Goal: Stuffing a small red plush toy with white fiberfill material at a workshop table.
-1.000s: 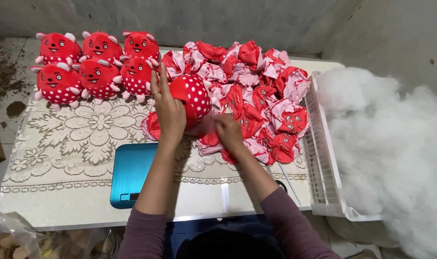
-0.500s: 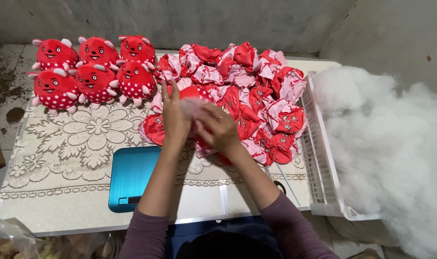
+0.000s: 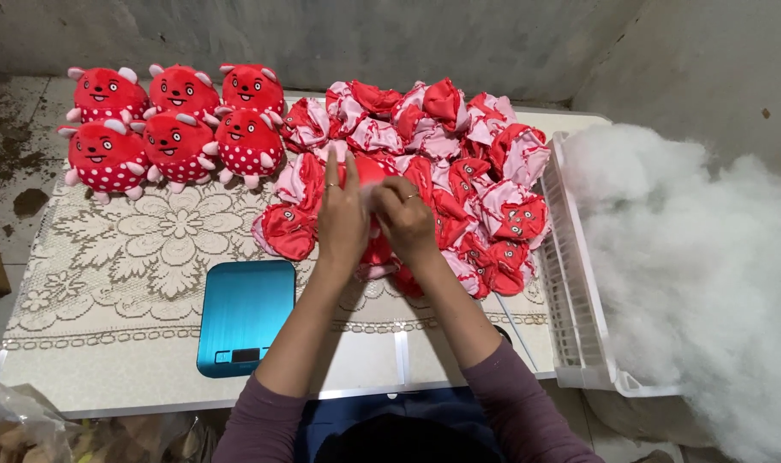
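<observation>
My left hand [image 3: 342, 214] and my right hand [image 3: 405, 219] are pressed together around a red plush toy [image 3: 372, 170], of which only a red edge and a bit of white stuffing show between the fingers. Both hands sit over the near edge of a heap of unstuffed red and pink toy skins [image 3: 459, 171]. Several finished red spotted plush toys [image 3: 172, 120] stand in two rows at the table's far left.
A teal kitchen scale [image 3: 245, 315] lies near the front edge on a lace tablecloth [image 3: 125, 257]. A white plastic tray [image 3: 579, 291] stands on edge at the right, beside a big mound of white stuffing [image 3: 699, 257]. A plastic bag [image 3: 30, 429] sits at bottom left.
The plush toy, held up and plainly visible a second ago, is now closed in between both hands. The right hand moved up to meet the left.
</observation>
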